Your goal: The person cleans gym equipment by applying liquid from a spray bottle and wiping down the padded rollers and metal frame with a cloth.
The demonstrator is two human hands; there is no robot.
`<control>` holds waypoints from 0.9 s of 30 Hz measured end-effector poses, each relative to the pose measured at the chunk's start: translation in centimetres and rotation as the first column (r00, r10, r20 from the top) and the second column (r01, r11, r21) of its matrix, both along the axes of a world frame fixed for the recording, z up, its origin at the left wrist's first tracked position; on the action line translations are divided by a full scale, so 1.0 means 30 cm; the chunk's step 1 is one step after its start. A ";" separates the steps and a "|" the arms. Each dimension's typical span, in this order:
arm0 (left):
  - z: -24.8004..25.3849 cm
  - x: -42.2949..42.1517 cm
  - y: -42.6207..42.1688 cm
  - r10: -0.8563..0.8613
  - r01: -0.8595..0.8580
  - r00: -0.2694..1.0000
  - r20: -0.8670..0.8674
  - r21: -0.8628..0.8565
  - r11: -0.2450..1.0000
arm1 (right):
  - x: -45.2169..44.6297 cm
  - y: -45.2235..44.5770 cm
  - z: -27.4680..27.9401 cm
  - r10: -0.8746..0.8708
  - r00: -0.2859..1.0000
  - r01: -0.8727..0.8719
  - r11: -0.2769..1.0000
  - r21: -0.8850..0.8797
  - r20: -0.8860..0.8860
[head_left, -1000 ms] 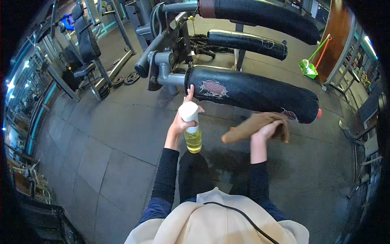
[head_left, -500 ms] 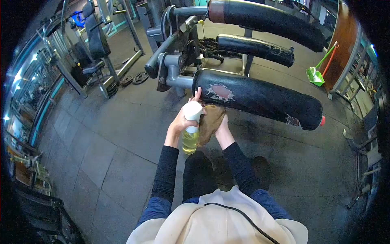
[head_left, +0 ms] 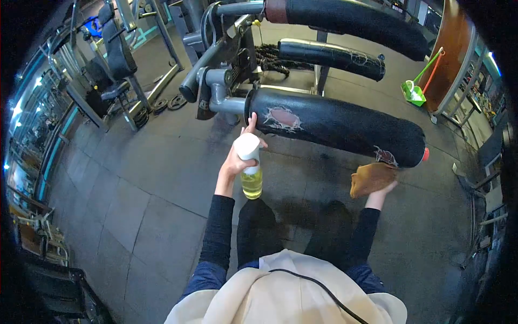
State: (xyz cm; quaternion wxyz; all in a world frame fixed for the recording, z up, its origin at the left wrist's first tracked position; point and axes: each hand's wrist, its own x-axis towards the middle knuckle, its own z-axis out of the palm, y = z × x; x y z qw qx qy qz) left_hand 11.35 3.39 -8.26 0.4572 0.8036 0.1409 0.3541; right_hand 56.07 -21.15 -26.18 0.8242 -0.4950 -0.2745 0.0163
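My left hand (head_left: 233, 161) is wrapped round a spray bottle (head_left: 251, 183) with a white top and yellow liquid inside. One of its fingers reaches up to the left end of the lower black roller pad (head_left: 340, 121), whose cover is torn in two places. Out to the right, my right hand (head_left: 384, 190) holds a brown cloth (head_left: 372, 179) just below the pad's right end, near the second tear. The cloth covers most of that hand's fingers. Whether it touches the pad I cannot tell.
Two more padded rollers, a thin one (head_left: 332, 58) and a thick one (head_left: 350, 24), stick out above. A grey metal frame (head_left: 221, 92) carries them. Weight plates (head_left: 176, 102) lie on the dark tiled floor at left. A green dustpan (head_left: 414, 94) stands at the right.
My right hand has moved with the cloth from beside the bottle to the pad's right end. My left hand keeps the bottle near the pad's left end. The view has shifted slightly.
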 end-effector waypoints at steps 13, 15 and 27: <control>-0.011 0.016 -0.015 -0.069 0.080 0.981 0.183 -0.055 0.995 | -0.383 0.159 0.323 0.350 0.657 -0.128 0.924 0.359 -0.668; -0.004 0.011 -0.011 -0.082 0.087 0.986 0.147 -0.029 0.996 | -0.455 0.231 0.292 0.525 0.596 -0.271 0.844 0.463 -0.608; 0.032 0.006 -0.057 -0.023 0.035 0.995 0.094 -0.136 0.990 | -0.877 0.601 0.309 0.661 0.327 -0.821 0.553 0.143 -0.676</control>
